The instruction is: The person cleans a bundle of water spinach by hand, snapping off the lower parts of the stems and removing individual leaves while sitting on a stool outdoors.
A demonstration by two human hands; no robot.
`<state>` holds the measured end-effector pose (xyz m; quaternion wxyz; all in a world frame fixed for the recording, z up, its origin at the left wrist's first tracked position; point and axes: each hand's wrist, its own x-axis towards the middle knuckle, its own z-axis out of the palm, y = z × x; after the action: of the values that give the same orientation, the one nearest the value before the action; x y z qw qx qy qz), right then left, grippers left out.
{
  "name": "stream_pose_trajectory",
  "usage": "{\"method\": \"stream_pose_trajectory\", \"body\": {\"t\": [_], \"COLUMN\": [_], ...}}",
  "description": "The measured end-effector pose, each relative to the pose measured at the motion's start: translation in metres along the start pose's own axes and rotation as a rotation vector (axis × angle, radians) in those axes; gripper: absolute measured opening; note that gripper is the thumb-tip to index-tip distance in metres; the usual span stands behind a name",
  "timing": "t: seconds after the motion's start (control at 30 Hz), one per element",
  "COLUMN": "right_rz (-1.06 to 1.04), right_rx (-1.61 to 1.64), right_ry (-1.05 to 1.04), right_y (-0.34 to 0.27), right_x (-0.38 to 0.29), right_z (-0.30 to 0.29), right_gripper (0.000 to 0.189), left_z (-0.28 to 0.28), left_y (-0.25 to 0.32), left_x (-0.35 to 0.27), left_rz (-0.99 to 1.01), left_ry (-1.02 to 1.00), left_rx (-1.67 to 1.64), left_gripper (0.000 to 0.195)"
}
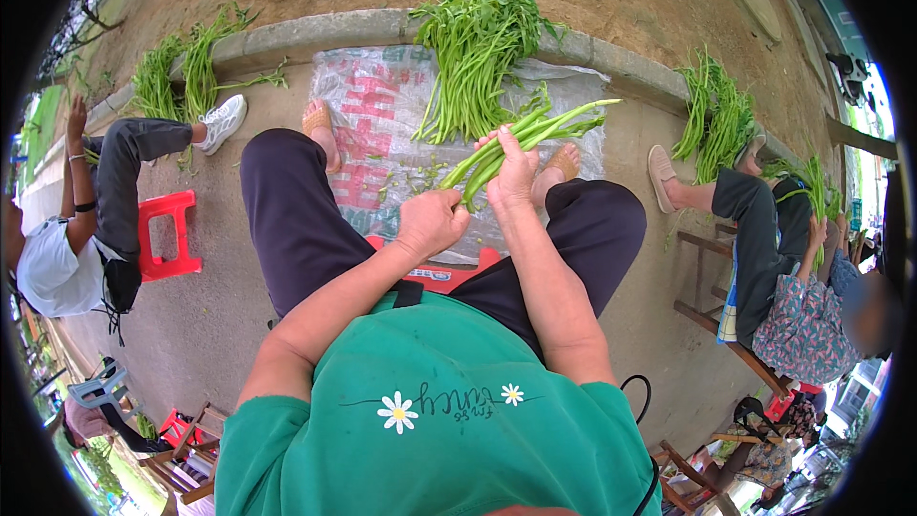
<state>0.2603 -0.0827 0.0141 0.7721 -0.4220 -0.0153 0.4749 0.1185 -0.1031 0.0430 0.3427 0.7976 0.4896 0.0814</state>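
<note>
My right hand is closed around a small bunch of green leafy-vegetable stems, held slantwise above my lap. The fingers of my left hand pinch at the lower ends of those stems. Beyond them, a large heap of long-stemmed greens leans on the curb, its stems spread over a woven plastic sack. Short cut or broken stem pieces lie scattered on the sack between my feet.
A concrete curb runs across the front, with bare soil behind it. More greens rest on the curb at left and others at right. Seated people flank me, near a red plastic stool and a wooden chair. Part of a red stool shows beneath me.
</note>
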Motion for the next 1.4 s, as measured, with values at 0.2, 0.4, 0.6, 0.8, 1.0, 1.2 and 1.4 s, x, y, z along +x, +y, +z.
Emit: {"method": "stream_pose_trajectory", "body": {"t": [0.2, 0.4, 0.6, 0.8, 1.0, 1.2, 1.4], "right_rz": [0.012, 0.018, 0.056, 0.066, 0.079, 0.081, 0.139], "right_rx": [0.016, 0.037, 0.127, 0.162, 0.23, 0.346, 0.405], "right_ry": [0.08, 0.117, 0.147, 0.131, 0.112, 0.109, 0.051], "right_y": [-0.004, -0.007, -0.012, -0.013, -0.017, -0.033, -0.035], "right_x": [0.002, 0.007, 0.009, 0.01, 0.01, 0.025, 0.021], "right_z": [0.002, 0.0, 0.002, 0.001, 0.0, -0.013, -0.011], "right_gripper": [0.01, 0.009, 0.007, 0.008, 0.009, 0.014, 0.013], "left_z": [0.002, 0.008, 0.006, -0.002, -0.011, -0.026, -0.008], "left_y": [-0.011, -0.018, -0.008, -0.005, -0.011, -0.014, -0.037], "left_x": [0.0, -0.004, -0.009, -0.013, -0.014, -0.019, -0.004], "left_rz": [-0.065, -0.022, -0.263, -0.32, -0.19, -0.17, -0.278], "left_ry": [0.015, 0.098, 0.03, -0.015, -0.387, -0.46, -0.284], "left_rx": [-0.22, -0.499, -1.141, -1.389, -1.577, -1.487, -1.117], "left_gripper": [0.022, 0.019, 0.018, 0.012, 0.013, 0.018, 0.019]}}
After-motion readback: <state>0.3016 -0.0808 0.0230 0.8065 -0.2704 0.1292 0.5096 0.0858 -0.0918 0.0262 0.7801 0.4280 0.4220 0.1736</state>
